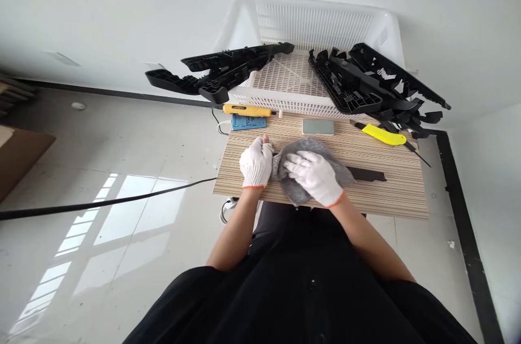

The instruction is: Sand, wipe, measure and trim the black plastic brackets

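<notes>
My left hand (256, 162), in a white knit glove with an orange hem, is closed on the left end of a black plastic strip (368, 174) lying along the wooden tabletop. The bare thumb tip shows through the glove. A grey cloth (311, 150) is draped over the strip's middle, hiding it. My right hand (311, 173), gloved alike, rests on this cloth with its fingers bent into it, pressing it over the strip. To the right, the strip's far end sticks out from under the cloth.
Behind the table (391, 197), a white plastic basket (293, 101) carries black plastic parts (228, 70) on its left and more black parts (358, 83) on its right. On the tabletop lie a yellow tool (247, 110), a blue box (248, 122), a grey block (318, 127) and a yellow utility knife (383, 134).
</notes>
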### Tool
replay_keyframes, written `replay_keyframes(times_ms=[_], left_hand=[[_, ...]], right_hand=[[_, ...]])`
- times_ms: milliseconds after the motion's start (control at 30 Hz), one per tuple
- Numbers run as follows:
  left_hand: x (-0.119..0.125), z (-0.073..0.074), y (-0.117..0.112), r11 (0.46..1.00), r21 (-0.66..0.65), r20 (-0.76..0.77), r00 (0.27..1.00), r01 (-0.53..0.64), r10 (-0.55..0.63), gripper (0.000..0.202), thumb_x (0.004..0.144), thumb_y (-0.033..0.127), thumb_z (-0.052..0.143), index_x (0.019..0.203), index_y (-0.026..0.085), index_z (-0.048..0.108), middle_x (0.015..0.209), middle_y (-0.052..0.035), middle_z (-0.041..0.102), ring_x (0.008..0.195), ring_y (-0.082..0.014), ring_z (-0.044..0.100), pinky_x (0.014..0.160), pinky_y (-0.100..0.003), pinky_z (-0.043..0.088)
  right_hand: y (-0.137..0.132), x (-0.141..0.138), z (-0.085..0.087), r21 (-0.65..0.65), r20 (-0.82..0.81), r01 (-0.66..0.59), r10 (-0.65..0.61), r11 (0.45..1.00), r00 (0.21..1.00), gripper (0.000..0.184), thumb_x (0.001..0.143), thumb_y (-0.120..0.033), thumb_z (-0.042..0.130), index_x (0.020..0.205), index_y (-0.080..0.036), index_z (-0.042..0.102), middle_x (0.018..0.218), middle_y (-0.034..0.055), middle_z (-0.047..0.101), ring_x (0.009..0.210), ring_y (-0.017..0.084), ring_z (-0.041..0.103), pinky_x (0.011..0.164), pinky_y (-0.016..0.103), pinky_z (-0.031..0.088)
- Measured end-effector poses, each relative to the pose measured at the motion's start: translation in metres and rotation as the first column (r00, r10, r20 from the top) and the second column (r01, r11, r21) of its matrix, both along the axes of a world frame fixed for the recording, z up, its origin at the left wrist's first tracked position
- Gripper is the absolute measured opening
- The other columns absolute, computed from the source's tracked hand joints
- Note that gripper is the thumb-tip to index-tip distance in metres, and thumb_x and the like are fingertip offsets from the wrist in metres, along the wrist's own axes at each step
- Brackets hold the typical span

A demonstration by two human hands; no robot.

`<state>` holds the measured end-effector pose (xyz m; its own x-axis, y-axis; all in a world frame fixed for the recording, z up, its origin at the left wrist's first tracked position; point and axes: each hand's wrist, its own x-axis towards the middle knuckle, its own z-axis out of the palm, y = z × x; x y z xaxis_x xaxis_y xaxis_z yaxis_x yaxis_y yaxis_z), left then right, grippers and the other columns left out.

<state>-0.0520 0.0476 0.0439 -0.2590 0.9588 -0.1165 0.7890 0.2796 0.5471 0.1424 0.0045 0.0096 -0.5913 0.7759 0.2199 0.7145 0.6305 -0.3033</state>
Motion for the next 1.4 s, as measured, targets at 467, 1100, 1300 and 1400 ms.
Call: replay_keyframes(times_ms=[467,1100,1300,1400], left_hand=[[-0.011,-0.001,-0.002,0.996,-0.001,0.094,0.992,0.085,-0.085,0.048,0.109,0.054,0.035,0.083,0.026,0.064,0.083,-0.0033,0.077,0.088,-0.0242,0.071,0.080,-0.032,0.043],[-0.021,-0.001,0.003,1.000,0.003,0.102,0.995,-0.018,0.017,0.047,0.106,0.052,0.037,0.080,0.026,0.066,0.083,-0.0045,0.077,0.086,-0.0263,0.070,0.078,-0.035,0.040],[-0.019,0.000,0.005,1.000,0.009,0.074,0.997,-0.016,0.015,0.047,0.106,0.050,0.037,0.078,0.025,0.065,0.083,-0.0053,0.077,0.086,-0.0264,0.070,0.077,-0.034,0.039],[-0.019,0.000,0.005,1.000,0.008,0.073,0.997,-0.012,0.011,0.047,0.106,0.049,0.037,0.077,0.025,0.065,0.085,-0.0052,0.078,0.087,-0.0262,0.070,0.078,-0.034,0.040]], right_hand=[[-0.062,0.167,0.007,0.154,0.036,0.364,-0.373,0.919,0.927,0.034,0.107,-0.039,0.063,0.131,-0.024,0.082,0.133,0.0066,0.080,0.124,0.029,0.076,0.108,0.046,0.061],[-0.062,0.225,-0.002,-0.103,-0.179,0.535,-0.545,0.839,0.819,0.030,0.101,-0.039,0.069,0.124,-0.027,0.085,0.126,0.0076,0.083,0.120,0.032,0.078,0.114,0.054,0.060],[-0.062,0.202,-0.004,-0.112,-0.099,0.600,-0.610,0.792,0.787,0.036,0.091,-0.031,0.076,0.126,-0.030,0.084,0.132,0.0063,0.081,0.127,0.034,0.074,0.115,0.058,0.058],[-0.057,0.196,-0.004,-0.159,-0.119,0.591,-0.610,0.791,0.784,0.027,0.087,-0.020,0.069,0.105,-0.029,0.088,0.119,0.0057,0.084,0.115,0.032,0.078,0.109,0.055,0.060]])
